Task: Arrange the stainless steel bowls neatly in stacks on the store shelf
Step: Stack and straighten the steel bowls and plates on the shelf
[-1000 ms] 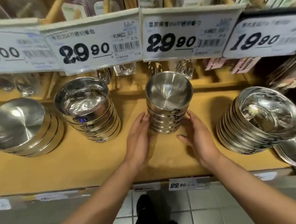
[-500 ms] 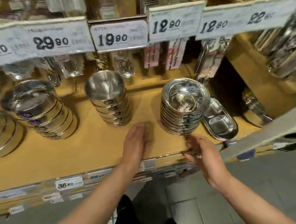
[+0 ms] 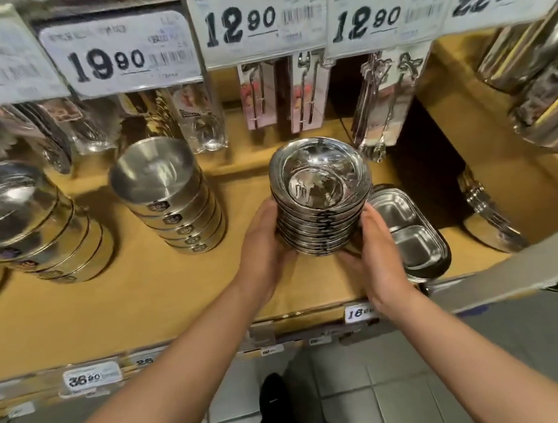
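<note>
Steel fills the wooden shelf point(image 3: 114, 297) in front of me. Both my hands are now on the stack of shallow bowls point(image 3: 321, 200) right of centre; half a second ago they hung low by the shelf's front edge, touching nothing. My left hand point(image 3: 264, 244) cups the stack's left side, thumb up against the rims and fingers curled under its base. My right hand point(image 3: 375, 253) grips the right side and lower edge the same way. I cannot tell whether the stack rests on the shelf or is lifted just off it.

The stack of deeper bowls point(image 3: 170, 202) I was steadying a second ago stands apart to the left, upright and even. Further left is a leaning stack of wide bowls point(image 3: 31, 230). Just beside my right hand, touching or nearly touching the shallow stack, lies a divided tray point(image 3: 407, 232).

My view has swung right: the price tags overhead point(image 3: 264, 20) now read 12.90 and 12.80 where 29.90 hung before.
</note>
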### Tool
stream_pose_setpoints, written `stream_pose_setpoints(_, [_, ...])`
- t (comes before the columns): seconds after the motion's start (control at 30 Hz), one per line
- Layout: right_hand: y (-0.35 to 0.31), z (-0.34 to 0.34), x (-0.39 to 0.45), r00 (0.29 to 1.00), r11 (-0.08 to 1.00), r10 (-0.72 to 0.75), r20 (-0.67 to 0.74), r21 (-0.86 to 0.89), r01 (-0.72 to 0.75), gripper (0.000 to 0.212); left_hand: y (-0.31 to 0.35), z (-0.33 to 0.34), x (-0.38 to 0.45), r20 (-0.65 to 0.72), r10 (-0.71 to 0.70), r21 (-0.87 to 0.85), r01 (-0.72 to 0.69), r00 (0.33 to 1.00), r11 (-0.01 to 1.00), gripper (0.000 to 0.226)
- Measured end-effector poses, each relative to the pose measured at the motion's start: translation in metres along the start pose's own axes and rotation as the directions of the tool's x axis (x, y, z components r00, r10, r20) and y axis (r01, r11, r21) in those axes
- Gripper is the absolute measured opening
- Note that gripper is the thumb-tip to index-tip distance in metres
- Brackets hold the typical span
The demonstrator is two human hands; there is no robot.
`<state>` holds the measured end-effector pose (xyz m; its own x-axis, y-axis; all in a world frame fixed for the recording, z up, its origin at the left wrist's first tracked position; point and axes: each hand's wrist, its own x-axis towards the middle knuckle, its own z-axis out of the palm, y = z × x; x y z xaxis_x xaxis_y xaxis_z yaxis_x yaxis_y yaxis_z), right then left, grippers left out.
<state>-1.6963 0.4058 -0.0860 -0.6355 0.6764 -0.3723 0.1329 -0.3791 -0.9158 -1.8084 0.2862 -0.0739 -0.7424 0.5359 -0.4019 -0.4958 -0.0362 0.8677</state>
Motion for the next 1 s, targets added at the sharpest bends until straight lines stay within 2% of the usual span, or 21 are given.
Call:
stream_pose_setpoints(0.2, [-0.007, 0.013, 0.024, 1.0, 0.999, 0.001, -0.021, -0.038, -0.002, 0.031, 0.009, -0.006, 0.013, 0.032, 0.041, 0.063, -0.043, 0.999, 0.997, 0.033])
stream_pose_setpoints(0.43, [-0.003, 0.02, 0.029, 0.998, 1.0, -0.004, -0.07, -0.017, 0.003, 0.033, 0.013, -0.015, 0.023, 0.053, 0.027, 0.032, -0.029, 0.998, 0.999, 0.037])
stream_pose_setpoints(0.83, [-0.009, 0.021, 0.026, 0.999, 0.999, -0.018, -0.026, -0.045, 0.016, 0.037, 0.011, -0.01, 0.017, 0.023, 0.052, 0.06, -0.053, 0.998, 0.997, 0.041])
stream_pose_setpoints(1.0, [-0.015, 0.02, 0.022, 1.0, 1.0, 0.014, -0.015, -0.013, -0.014, 0.039, 0.018, -0.007, 0.012, 0.024, 0.023, 0.088, -0.025, 0.999, 0.996, 0.034])
